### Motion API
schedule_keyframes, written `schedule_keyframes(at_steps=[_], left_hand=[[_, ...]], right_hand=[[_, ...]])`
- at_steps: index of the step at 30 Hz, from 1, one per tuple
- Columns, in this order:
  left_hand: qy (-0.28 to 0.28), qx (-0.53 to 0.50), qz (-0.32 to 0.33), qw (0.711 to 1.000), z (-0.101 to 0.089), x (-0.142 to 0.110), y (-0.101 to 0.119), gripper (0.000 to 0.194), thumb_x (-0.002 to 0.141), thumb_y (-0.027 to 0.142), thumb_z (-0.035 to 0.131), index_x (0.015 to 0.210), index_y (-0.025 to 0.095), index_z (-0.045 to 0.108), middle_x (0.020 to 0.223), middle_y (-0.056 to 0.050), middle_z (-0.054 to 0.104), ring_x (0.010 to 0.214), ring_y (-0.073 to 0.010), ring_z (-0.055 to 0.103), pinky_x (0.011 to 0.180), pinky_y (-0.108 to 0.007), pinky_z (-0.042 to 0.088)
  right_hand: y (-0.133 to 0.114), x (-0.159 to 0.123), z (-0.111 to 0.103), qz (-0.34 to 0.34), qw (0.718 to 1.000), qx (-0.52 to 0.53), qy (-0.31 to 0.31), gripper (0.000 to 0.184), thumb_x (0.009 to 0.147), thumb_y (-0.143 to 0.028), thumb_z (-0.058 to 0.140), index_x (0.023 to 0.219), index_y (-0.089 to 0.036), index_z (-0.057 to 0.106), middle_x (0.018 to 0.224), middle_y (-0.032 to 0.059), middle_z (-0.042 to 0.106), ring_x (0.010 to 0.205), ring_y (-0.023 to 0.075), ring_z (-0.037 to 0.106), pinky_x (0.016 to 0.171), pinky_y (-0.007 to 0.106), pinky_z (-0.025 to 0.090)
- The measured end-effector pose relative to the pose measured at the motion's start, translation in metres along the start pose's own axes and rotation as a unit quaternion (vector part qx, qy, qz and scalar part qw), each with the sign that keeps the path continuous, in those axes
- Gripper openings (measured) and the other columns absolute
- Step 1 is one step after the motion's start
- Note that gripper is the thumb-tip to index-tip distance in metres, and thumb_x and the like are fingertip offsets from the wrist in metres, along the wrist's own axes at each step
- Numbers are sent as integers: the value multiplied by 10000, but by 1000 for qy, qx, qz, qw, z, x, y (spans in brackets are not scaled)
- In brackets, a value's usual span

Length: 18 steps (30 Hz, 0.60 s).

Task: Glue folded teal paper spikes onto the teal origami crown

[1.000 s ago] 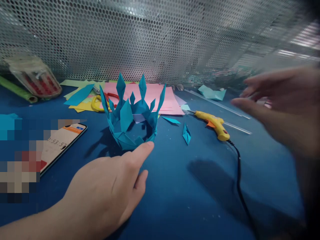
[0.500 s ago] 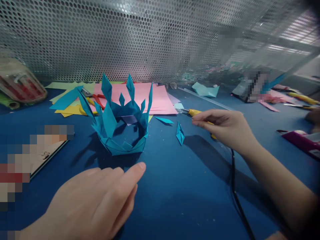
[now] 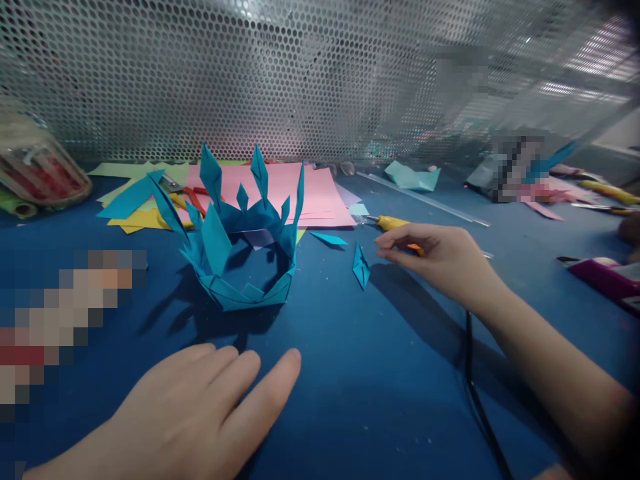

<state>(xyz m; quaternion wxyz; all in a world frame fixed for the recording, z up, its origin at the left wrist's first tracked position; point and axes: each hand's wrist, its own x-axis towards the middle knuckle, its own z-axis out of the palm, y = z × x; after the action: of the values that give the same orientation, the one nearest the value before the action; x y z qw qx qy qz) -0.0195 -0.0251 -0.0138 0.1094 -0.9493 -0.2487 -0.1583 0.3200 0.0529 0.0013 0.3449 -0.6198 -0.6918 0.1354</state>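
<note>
A blue folded-paper crown (image 3: 255,297) with pointed tips stands on the blue table. My left hand (image 3: 200,407) is in front of it, palm down, holding nothing, its thumb spread away from the fingers. On the right, my right hand (image 3: 435,260) hovers above a yellow hot glue gun (image 3: 393,223) and partly hides it. Its thumb and forefinger are slightly apart, with nothing visible between them. Just left of those fingertips lies a small blue folded diamond (image 3: 361,268). A flat blue paper piece (image 3: 329,239) rests between crown and glue gun.
Behind the crown are pink paper sheets (image 3: 310,190) and red-handled scissors (image 3: 195,199). A black cord (image 3: 475,393) runs toward the front edge. A clear jar (image 3: 40,157) stands at left, a purple object (image 3: 605,283) at right. Perforated metal (image 3: 250,80) closes off the back.
My left hand has shifted down slightly and its fingers have spread. My right hand has moved a little left, with the fingertips slightly further apart. The crown stays in place.
</note>
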Motion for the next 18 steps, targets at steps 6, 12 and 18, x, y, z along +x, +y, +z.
schedule_keyframes(at_steps=[6,12,18], left_hand=[[-75,12,51,996,-5,11,-1,456,794,-20,525,1159,203,684,770,-3,757,636,-177,684,596,-285,532],[-95,-6,63,993,-2,13,-4,513,797,-9,483,1231,205,654,1293,-82,723,971,-221,713,738,-324,588],[-52,21,-4,998,0,19,-5,426,924,69,405,1291,162,601,1514,-213,520,1183,-310,658,787,-414,609]], right_hand=[[2,2,-4,1,998,-53,27,295,739,-515,721,681,-226,714,677,26,707,627,174,636,662,333,525],[2,1,-6,-4,996,-87,23,226,796,-426,656,697,-226,689,578,0,642,540,147,579,573,293,457],[2,2,-6,35,994,-100,-38,218,794,-380,568,698,-217,677,671,29,707,654,219,655,668,367,478]])
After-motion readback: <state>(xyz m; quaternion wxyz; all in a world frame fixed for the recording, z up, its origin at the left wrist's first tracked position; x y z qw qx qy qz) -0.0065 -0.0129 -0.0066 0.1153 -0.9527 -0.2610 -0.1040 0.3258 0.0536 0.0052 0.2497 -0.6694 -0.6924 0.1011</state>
